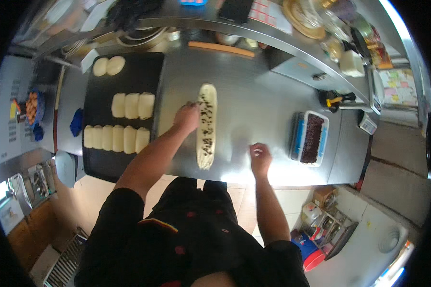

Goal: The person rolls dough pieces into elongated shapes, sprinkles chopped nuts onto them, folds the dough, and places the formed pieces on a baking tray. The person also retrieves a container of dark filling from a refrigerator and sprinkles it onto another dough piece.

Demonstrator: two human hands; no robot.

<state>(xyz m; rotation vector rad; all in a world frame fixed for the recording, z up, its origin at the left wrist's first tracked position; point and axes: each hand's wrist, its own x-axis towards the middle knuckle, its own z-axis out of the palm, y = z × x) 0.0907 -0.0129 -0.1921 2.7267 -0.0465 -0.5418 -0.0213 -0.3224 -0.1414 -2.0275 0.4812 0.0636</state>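
Observation:
A long flat strip of pale dough (pixel 206 160) lies lengthwise on the steel table, with dark chips (pixel 207 129) scattered along its middle. My left hand (pixel 187 117) is at the strip's left edge, towards its far half, fingers drawn together. Dark specks show at those fingertips, but whether they are gripped is hidden. To the right of the dough, my right hand (pixel 260 161) hovers over the table with fingers curled in; a bright patch shows inside the curl and no object is visible there. Farther right stands a clear tub (pixel 326 143) full of dark chips.
A black baking tray (pixel 98 83) on the left carries rows of pale dough rolls (pixel 116 139). A wooden rolling pin (pixel 221 49) lies at the back under a crowded steel shelf (pixel 268 40). A small white scale-like device (pixel 368 125) sits at the right corner.

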